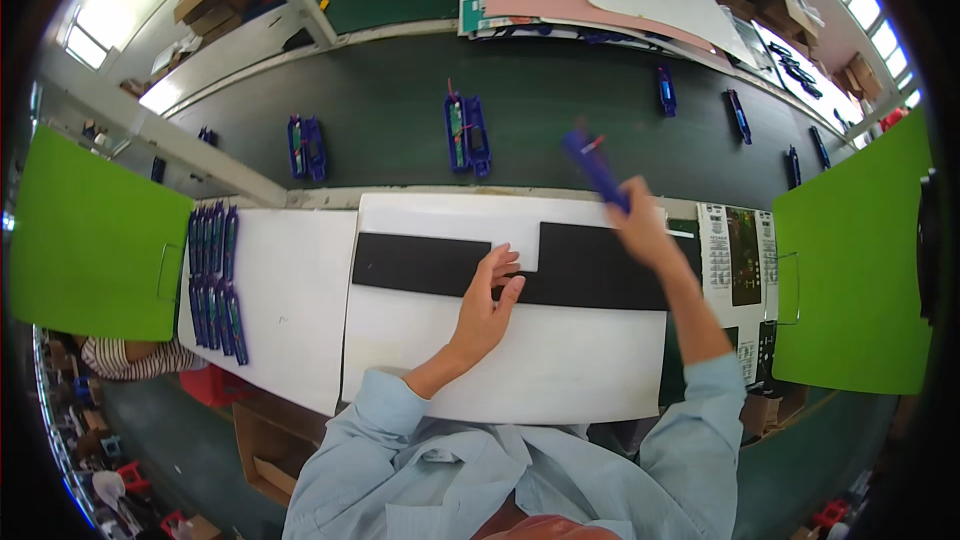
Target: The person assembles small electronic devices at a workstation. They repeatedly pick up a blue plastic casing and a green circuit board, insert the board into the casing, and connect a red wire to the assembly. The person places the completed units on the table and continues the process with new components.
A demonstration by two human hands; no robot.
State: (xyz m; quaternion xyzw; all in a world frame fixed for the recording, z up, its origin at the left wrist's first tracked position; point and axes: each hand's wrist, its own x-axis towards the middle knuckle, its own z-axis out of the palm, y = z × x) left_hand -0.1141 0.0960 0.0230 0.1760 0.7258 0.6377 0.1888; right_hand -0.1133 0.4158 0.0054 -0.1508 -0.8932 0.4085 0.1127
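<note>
My right hand (638, 222) is raised at the far edge of the white table. It grips one end of a long blue plastic housing (598, 172), which tilts away to the upper left. A small red piece shows near its far end, smeared by motion. My left hand (486, 306) holds nothing, its thumb apart from the loosely bent fingers. It hovers over or rests at a black mat (600, 265) with a notch in its far edge; contact cannot be made out. Beyond lies an opened pair of blue housings (467, 135) with a green board and red wire.
A dark green conveyor belt (390, 100) runs across, carrying another opened blue housing (307, 148) and several single ones at right. Two rows of blue housings (213, 270) lie at left. Green panels (100, 240) flank both sides. Cardboard sheets (600, 0) are stacked behind the belt.
</note>
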